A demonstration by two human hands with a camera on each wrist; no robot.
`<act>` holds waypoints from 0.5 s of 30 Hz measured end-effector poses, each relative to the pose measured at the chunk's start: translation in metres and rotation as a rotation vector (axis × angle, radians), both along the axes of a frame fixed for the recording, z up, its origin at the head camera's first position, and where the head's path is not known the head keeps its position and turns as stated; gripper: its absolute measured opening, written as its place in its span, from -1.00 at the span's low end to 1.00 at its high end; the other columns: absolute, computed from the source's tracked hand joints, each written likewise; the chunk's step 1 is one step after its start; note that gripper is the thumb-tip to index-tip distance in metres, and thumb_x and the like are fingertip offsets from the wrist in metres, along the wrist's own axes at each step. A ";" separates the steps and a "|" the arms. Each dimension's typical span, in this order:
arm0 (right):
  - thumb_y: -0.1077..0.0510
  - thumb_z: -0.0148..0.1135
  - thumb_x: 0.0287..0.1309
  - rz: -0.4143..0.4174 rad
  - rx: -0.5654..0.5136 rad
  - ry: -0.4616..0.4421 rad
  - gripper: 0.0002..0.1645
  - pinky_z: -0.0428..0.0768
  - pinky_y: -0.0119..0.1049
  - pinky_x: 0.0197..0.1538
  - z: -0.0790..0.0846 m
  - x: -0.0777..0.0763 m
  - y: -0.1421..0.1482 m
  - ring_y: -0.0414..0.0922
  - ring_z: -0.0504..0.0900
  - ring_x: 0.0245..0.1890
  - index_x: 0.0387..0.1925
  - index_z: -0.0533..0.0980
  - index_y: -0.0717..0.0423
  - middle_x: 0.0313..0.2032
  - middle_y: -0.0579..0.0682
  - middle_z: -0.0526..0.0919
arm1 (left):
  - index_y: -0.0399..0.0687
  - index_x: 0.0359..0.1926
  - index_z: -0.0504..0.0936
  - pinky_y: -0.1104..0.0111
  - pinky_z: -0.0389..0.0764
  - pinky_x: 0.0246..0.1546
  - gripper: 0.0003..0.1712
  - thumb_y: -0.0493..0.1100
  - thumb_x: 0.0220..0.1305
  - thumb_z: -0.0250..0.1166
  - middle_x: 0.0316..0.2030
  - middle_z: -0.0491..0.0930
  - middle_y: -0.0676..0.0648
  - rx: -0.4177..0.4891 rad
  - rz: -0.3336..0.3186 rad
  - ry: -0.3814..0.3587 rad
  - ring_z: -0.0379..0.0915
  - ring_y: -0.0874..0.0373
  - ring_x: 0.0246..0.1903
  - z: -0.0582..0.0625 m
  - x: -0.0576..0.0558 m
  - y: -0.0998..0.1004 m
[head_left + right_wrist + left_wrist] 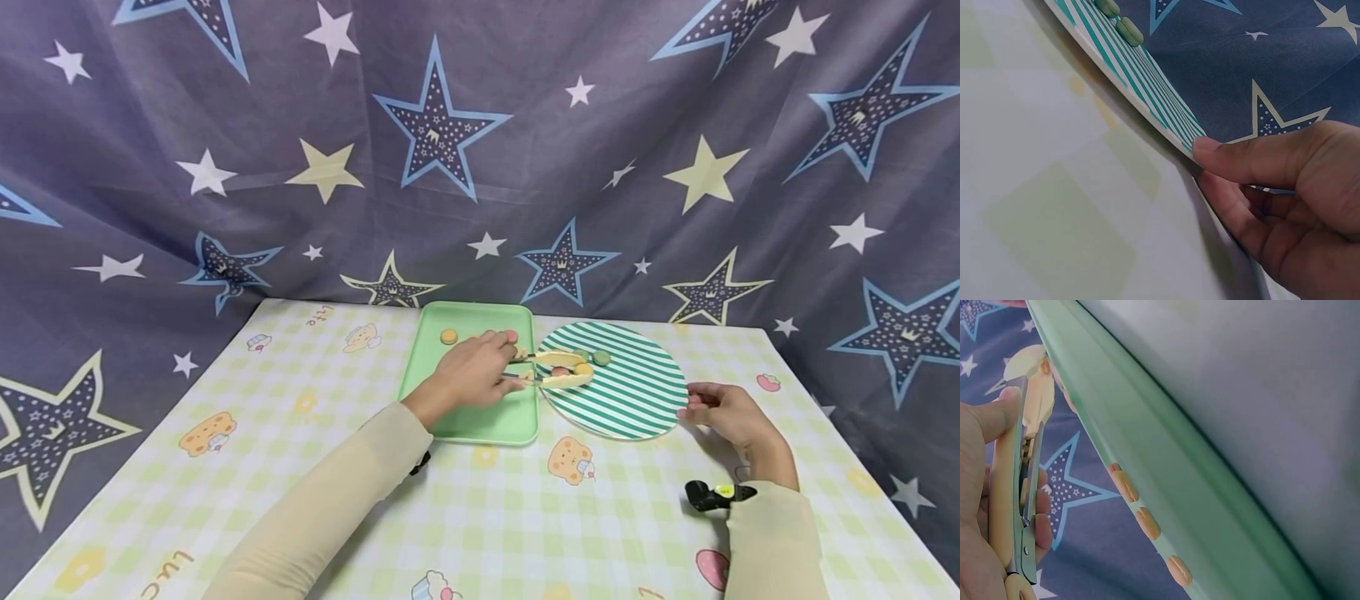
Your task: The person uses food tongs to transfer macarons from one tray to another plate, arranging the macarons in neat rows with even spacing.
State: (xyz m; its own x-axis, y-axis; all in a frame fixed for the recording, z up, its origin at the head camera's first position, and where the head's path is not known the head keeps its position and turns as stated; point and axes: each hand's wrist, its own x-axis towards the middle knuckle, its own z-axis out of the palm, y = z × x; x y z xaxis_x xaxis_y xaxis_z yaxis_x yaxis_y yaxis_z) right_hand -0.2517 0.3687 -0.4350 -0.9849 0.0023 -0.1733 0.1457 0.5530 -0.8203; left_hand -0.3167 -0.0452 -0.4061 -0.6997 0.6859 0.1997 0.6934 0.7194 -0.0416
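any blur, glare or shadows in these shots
Head view: soft shadow on the tablecloth beside the right hand, no strong glare; left wrist view: a hazy, detail-free pale area right of the green tray; right wrist view: a darker shadow along the rim of the green-striped plate.

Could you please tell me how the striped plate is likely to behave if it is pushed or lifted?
The striped plate is probably stiff, since its rim looks unbent where the right hand pinches it. Being broad and flat, it would likely slide, not roll. The small, rounded green macarons on it might shift if tilted.
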 end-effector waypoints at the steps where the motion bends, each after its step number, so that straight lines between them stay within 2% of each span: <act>1: 0.28 0.34 0.31 0.001 0.000 0.001 -0.23 0.50 -0.44 -0.17 0.000 0.000 0.000 -0.17 0.48 -0.21 0.41 0.24 0.51 -0.07 0.09 0.57 | -0.11 0.19 0.62 0.23 0.56 0.03 -0.37 0.29 0.43 0.22 0.37 0.42 -0.11 -0.004 0.003 0.001 0.47 0.02 0.16 0.000 0.000 0.000; 10: 0.29 0.35 0.29 -0.008 0.026 0.009 -0.24 0.51 -0.44 -0.18 -0.002 -0.001 0.000 -0.15 0.48 -0.19 0.40 0.27 0.51 -0.06 0.11 0.59 | -0.10 0.21 0.60 0.26 0.55 0.05 -0.36 0.30 0.43 0.20 0.35 0.43 -0.08 -0.029 0.017 -0.001 0.45 0.05 0.17 0.002 -0.001 0.000; 15: 0.29 0.36 0.29 -0.018 0.026 0.005 -0.24 0.50 -0.45 -0.18 -0.003 -0.001 0.000 -0.15 0.49 -0.18 0.40 0.27 0.51 -0.04 0.11 0.59 | -0.08 0.18 0.61 0.29 0.55 -0.04 -0.38 0.30 0.43 0.21 0.32 0.45 -0.04 -0.037 0.022 0.007 0.47 0.08 0.11 0.001 -0.002 0.001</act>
